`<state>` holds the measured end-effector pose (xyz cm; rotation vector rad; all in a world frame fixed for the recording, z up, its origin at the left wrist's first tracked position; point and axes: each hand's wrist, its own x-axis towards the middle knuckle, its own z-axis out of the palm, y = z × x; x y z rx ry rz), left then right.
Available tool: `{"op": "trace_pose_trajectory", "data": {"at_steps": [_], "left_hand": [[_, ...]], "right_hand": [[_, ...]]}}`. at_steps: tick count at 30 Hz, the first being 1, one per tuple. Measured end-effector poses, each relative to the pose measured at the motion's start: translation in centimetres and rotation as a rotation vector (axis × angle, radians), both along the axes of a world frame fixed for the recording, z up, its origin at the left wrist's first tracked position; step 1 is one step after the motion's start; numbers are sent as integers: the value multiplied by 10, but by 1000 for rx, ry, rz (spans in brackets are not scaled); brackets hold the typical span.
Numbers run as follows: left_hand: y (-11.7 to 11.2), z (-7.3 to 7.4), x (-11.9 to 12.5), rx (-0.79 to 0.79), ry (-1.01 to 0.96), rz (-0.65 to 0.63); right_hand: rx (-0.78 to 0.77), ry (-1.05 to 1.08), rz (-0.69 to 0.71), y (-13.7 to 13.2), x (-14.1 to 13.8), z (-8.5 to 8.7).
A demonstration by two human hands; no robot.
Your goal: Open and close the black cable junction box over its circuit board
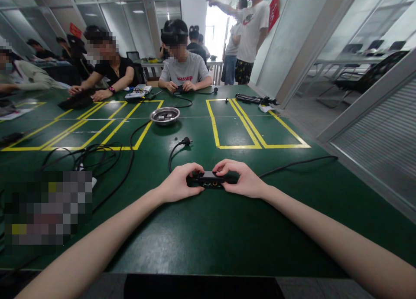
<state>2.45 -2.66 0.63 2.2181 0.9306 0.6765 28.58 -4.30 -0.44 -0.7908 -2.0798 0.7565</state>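
Observation:
A small black box-shaped device (pixel 209 179) with round sockets on its near face rests on the green table (pixel 208 234). My left hand (pixel 180 183) grips its left end with curled fingers. My right hand (pixel 242 178) grips its right end the same way. A black cable (pixel 299 162) runs from the device's right side across the table to the right.
A black plug and cord (pixel 178 146) lie just beyond my hands. Farther back stands a metal bowl (pixel 164 115) holding small parts. Tangled black cables (pixel 94 154) lie at left. Yellow tape lines (pixel 242 125) mark the table. Several people sit at the far side; others stand behind.

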Motion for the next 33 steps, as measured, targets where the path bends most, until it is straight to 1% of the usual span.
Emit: {"op": "trace_pose_trajectory", "data": {"at_steps": [5,10,15,18,21,25,29,33], "left_hand": [[1,2,-1,41,38,-5],[2,1,0,70,40,-30],[3,3,0,93,74,-32],[3,4,1,111,102,-34],[0,3,4,173,143,-29],[-2,-3,9,291,219,-59],[0,-7,10,397,310,-70],[2,-7,9,438,312,-91]], "right_hand": [[55,-37,32,-1,3,2],[50,-84,49,-1,5,4],[66,-153,50,0,7,0],[116,-245,6,1,4,-5],[186,-318,-28,1,-1,-8],[251,-364,-18,0,-4,-8],[285,-397,-22,-1,-5,-6],[303,-426,-32,-1,-6,-6]]}}
